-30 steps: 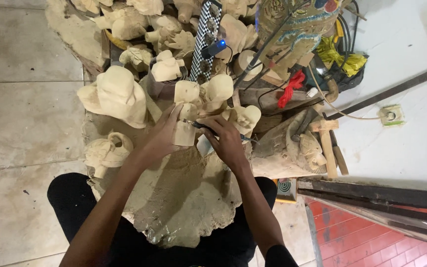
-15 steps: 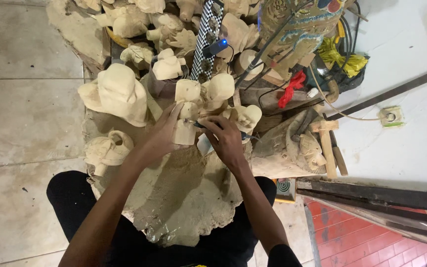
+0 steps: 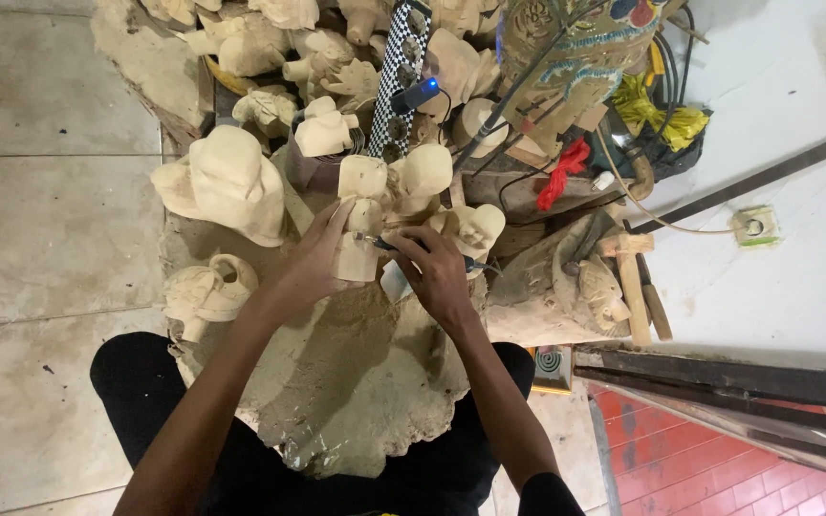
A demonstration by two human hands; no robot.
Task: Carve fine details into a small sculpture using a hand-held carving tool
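Holding steady, the left hand (image 3: 313, 263) keeps its grip wrapped around the pale wooden figure (image 3: 360, 229), upright over the dusty cloth (image 3: 356, 382) on the lap. The right hand (image 3: 437, 272) stays closed on a thin carving tool (image 3: 375, 242) touching the figure. Both hands sit nearly as they did 0.5 seconds ago, the right one slightly closer to the figure.
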